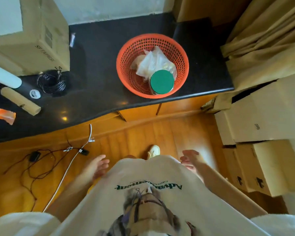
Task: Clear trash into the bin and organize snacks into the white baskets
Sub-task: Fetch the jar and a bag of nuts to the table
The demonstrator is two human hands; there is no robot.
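Where the dark polished stone counter (95,92) curves toward the person, a round orange perforated plastic bin (126,68) is seen standing near its front edge, well ahead of both hands. Inside the bin, crumpled clear plastic bags (152,63) are heaped, and a round green-lidded container (162,82) lies against the near wall. To the left on the counter, a large brown cardboard box (41,40) is set at the back, with a coil of black wire (51,83), a small white ring-shaped cap (35,94), a tan cardboard tube (20,101) and an orange plastic wrapper (3,115) in front of it. Stacked cardboard boxes (262,150) are piled at the right, under a beige curtain (266,40). Tangled cables (46,159) are spread on the wooden floor (143,133). The left hand (96,166) and the right hand (191,160) are held low beside a cream printed T-shirt (143,184), each grip loose with fingers relaxed, nothing held or touched.
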